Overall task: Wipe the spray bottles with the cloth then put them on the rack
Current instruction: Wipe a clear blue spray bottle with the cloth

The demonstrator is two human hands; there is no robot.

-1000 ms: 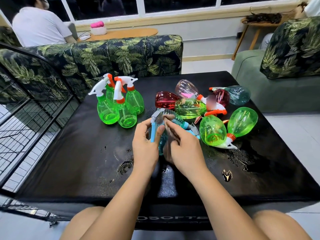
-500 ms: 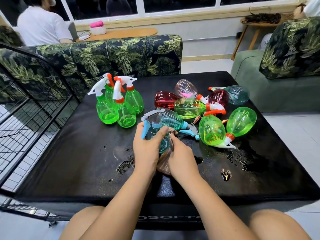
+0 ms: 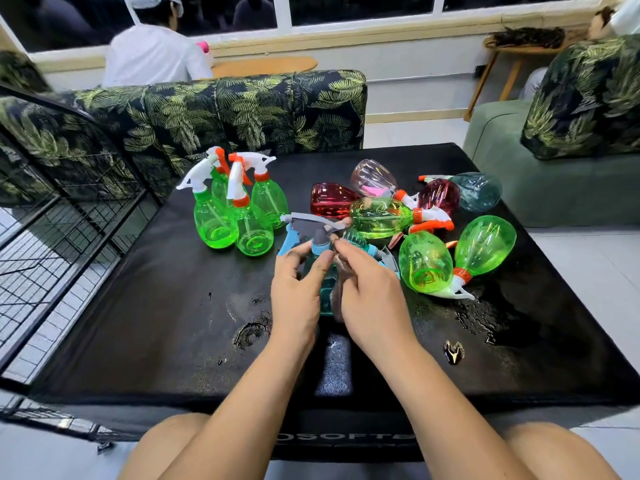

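One see-through teal spray bottle (image 3: 318, 242), with grey head and blue trigger, is upright at the centre of the table (image 3: 156, 323). The left hand (image 3: 298, 289) curls its fingers round it. The right hand (image 3: 370, 292) clamps a brownish cloth (image 3: 341, 271) at its three o'clock.

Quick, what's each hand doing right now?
Left hand: closed, holding the blue spray bottle.
Right hand: closed, holding the cloth against that bottle.

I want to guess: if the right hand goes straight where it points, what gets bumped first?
Probably the grey spray head of the blue bottle, just ahead of the right hand; depth is unclear.
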